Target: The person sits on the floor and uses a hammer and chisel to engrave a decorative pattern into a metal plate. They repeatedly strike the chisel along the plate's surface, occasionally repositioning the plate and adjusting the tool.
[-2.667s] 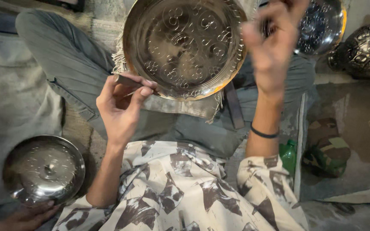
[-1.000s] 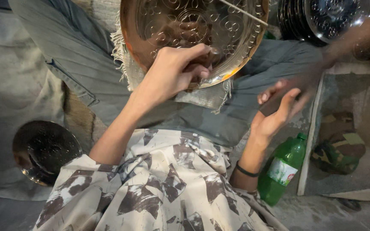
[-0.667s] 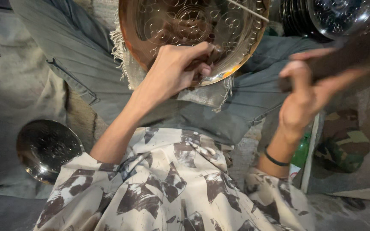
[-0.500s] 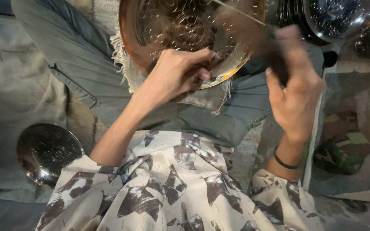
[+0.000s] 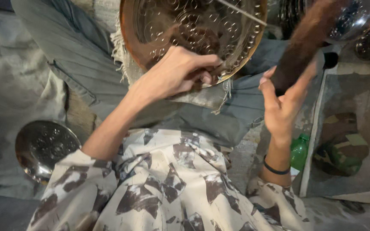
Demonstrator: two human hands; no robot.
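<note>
A green bottle [image 5: 298, 152] and small steel bowl [image 5: 43, 147] flank the lap. Left hand [image 5: 176, 72] pinches the embossed brass plate [image 5: 185, 30] (rim nearest the body); right hand [image 5: 283, 102] grips a blurred brown handle [image 5: 305, 40].

Green bottle [image 5: 298, 152], small steel bowl [image 5: 43, 147], camouflage cloth [image 5: 341, 147].

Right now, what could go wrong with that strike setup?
Left hand pinches a small tool against the embossed metal plate, fingers close to the spot, so a mallet miss could hit them. The right hand grips the dark mallet loosely; it may slip. The plate rests on cloth on the lap and could shift.
</note>
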